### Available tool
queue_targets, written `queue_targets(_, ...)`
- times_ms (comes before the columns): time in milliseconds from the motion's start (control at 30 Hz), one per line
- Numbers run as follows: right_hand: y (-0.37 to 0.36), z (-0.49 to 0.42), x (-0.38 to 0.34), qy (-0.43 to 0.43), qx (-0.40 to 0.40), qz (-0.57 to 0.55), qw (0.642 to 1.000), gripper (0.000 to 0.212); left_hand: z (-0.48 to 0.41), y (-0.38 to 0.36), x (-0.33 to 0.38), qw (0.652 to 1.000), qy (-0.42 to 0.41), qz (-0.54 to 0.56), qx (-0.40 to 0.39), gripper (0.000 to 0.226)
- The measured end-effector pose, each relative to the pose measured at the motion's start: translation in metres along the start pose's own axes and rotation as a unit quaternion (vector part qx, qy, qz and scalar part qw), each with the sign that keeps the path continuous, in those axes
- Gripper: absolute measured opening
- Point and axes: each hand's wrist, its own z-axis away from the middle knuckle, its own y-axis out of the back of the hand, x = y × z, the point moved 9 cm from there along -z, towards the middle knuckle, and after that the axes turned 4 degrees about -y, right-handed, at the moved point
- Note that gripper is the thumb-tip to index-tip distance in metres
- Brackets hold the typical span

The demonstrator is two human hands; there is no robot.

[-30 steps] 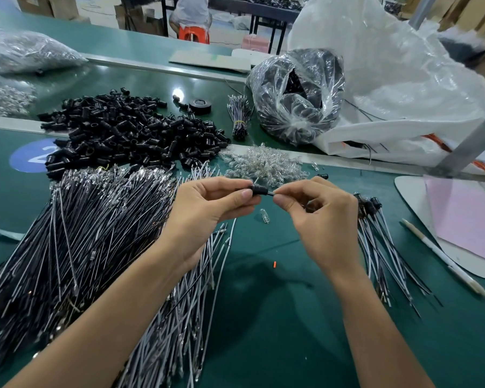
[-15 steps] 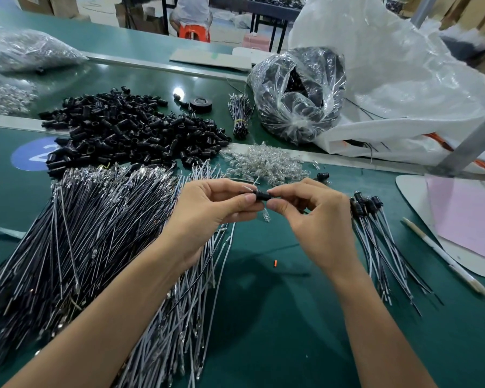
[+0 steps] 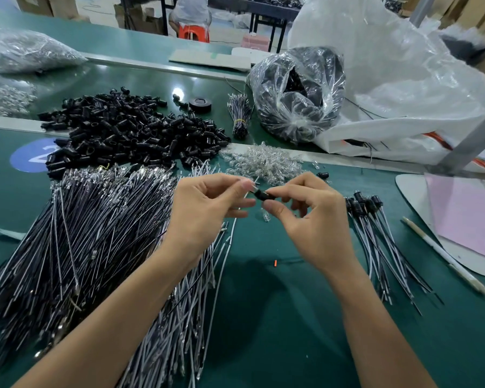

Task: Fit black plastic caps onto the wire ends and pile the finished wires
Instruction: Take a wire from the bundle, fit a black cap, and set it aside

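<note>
Small black cap [image 3: 263, 195] at wire [image 3: 247, 194] tip, midair

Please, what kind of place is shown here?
Most likely a factory assembly bench: a heap of black caps, a large pile of wires and a bag of parts lie on a long green table.

Green workbench [image 3: 291, 326]; orange stool [image 3: 194, 33], black table [image 3: 263, 8] behind.

Bare left hand [image 3: 205, 211], bare right hand [image 3: 314, 224]
</note>
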Motion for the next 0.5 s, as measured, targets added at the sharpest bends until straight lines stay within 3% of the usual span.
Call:
queue_targets(167, 0.022, -0.004, 0.019, -0.044, 0.063, 0.040, 0.996, 0.014, -0.006, 0.044, 0.005, 0.985, 0.009, 0.071, 0.157, 0.007)
queue_targets(267, 0.026, -0.006, 0.026, -0.074, 0.058, -0.010, 0.995, 0.012, -0.005, 0.051, 0.005, 0.982, 0.010, 0.071, 0.176, 0.007)
queue_targets(367, 0.028, -0.006, 0.037, -0.145, 0.051, -0.195, 0.969, 0.014, -0.007, 0.045, 0.002, 0.988, 0.030, 0.064, 0.140, 0.008)
queue_targets(433, 0.031, -0.007, 0.040, -0.165, 0.051, -0.353, 0.919, 0.012, -0.009, 0.036, -0.004, 0.993, 0.069, 0.060, 0.075, 0.008)
queue_targets(500, 0.029, -0.008, 0.039, -0.170, 0.036, -0.502, 0.847, 0.007, -0.008, 0.020, -0.011, 0.993, 0.113, 0.023, -0.034, 0.008)
